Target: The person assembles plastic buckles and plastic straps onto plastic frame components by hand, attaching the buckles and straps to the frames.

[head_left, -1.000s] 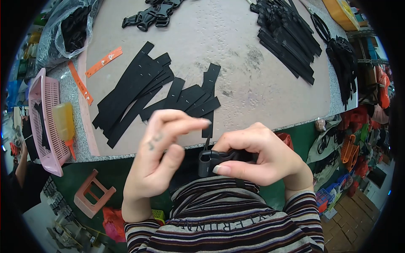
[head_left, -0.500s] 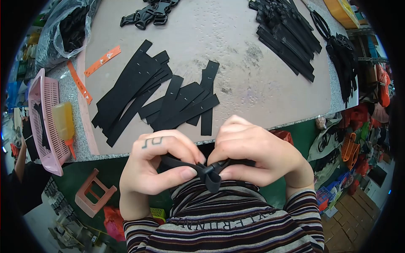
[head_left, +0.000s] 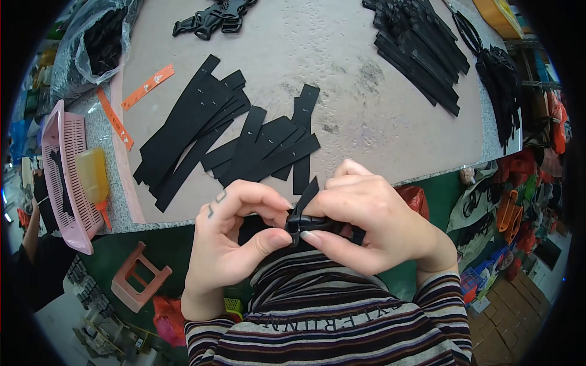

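Right fingers (head_left: 342,202) around black buckle (head_left: 312,224)

Creased lettering (head_left: 320,322) on the striped shirt (head_left: 329,341) and tiny print on the orange strips (head_left: 139,94) cannot be read surely.

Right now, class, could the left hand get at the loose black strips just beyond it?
Probably yes: the black strips lie just beyond the left hand with nothing visible blocking the way, though it is occupied at the black buckle.

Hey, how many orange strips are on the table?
2: one orange strip lies near the fanned black straps, the other orange strip lies nearer the pink basket. More could be hidden.
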`<state>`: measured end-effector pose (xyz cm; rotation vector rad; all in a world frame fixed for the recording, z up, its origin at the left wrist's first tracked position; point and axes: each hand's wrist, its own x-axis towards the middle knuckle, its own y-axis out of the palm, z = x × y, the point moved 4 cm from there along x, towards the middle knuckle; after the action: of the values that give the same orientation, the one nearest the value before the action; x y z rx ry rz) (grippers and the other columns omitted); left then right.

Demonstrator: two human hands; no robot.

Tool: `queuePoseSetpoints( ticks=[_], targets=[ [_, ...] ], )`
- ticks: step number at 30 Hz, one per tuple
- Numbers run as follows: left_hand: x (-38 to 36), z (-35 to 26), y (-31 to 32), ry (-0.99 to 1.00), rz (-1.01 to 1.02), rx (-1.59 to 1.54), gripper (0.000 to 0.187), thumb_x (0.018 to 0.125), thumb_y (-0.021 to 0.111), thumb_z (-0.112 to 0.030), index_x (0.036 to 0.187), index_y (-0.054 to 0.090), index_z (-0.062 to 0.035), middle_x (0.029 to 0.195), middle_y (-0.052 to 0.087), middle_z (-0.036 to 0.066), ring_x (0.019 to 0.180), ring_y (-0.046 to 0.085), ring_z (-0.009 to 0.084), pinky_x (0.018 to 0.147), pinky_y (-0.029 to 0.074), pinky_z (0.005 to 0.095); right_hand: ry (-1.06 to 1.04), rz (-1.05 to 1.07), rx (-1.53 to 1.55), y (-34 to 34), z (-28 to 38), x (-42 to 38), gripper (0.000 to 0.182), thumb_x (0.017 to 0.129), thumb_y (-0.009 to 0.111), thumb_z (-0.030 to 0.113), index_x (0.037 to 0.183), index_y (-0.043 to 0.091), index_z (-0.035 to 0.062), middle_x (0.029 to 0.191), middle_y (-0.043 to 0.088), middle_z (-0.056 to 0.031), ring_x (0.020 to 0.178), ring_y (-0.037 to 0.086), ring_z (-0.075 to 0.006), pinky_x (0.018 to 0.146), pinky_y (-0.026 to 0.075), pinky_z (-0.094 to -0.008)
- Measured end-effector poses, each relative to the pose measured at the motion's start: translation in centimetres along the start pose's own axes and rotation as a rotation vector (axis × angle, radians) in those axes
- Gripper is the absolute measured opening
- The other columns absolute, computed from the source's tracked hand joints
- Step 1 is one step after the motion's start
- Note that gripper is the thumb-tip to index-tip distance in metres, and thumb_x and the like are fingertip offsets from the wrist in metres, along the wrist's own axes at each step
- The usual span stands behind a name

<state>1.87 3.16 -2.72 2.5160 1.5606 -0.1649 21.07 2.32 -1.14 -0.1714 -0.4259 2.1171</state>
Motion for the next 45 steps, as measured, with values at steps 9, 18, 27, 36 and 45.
queuePoseSetpoints(
  ticks=[9,18,27,36,45],
  targets=[
    [-0.2,-1.2,0.3,0.077,-0.066,0.247,0.022,0.082,0.081,-0.004,0.099,0.068,0.0028,0.09,0.073,0.009,0.082,0.071,0.0139,0.077,0.056,0.0256,0.034,-0.048,0.072,0.4,-0.6,-0.2,0.012,0.088,0.066,0.014,0.091,0.06,0.004,0.062,0.053,-0.005,0.058,0.055,-0.0239,0.066,0.034,-0.036],
    [-0.1,0.0,0.5,0.026,-0.045,0.094,0.026,0.082,0.079,0.002,0.106,0.066,0.0043,0.094,0.072,0.011,0.087,0.071,0.0146,0.082,0.055,0.0258,-0.019,-0.067,-0.057,0.5,-0.1,-0.1,0.012,0.087,0.067,0.014,0.09,0.06,0.0041,0.062,0.051,-0.0056,0.058,0.053,-0.0243,0.066,0.034,-0.0359],
    [0.8,0.1,0.0,0.13,-0.002,0.246,0.03,0.096,0.067,-0.025,0.109,0.066,0.0015,0.097,0.061,0.009,0.085,0.06,0.0169,0.079,0.048,0.0284,0.043,0.001,0.277,0.0,-0.9,-0.5,0.015,0.09,0.065,0.017,0.096,0.064,0.0024,0.069,0.057,-0.0073,0.061,0.054,-0.0244,0.071,0.036,-0.0355],
    [0.8,-1.3,-0.1,0.129,0.051,0.179,0.028,0.084,0.076,-0.016,0.105,0.064,-0.0011,0.116,0.06,0.017,0.099,0.06,0.0216,0.081,0.049,0.0312,-0.033,0.025,0.276,-0.7,-0.4,-0.6,0.023,0.083,0.079,0.021,0.09,0.065,0.0037,0.072,0.058,-0.0068,0.069,0.057,-0.0244,0.078,0.041,-0.0337],
    [1.1,-2.1,-0.4,0.163,0.298,0.339,0.026,0.075,0.084,-0.015,0.083,0.061,-0.0049,0.101,0.064,0.011,0.093,0.06,0.0212,0.081,0.046,0.0322,-0.091,0.133,0.291,0.0,-0.4,-1.4,0.026,0.082,0.08,0.019,0.097,0.066,0.0027,0.082,0.064,-0.0083,0.075,0.061,-0.0284,0.075,0.047,-0.0363]
  ],
)
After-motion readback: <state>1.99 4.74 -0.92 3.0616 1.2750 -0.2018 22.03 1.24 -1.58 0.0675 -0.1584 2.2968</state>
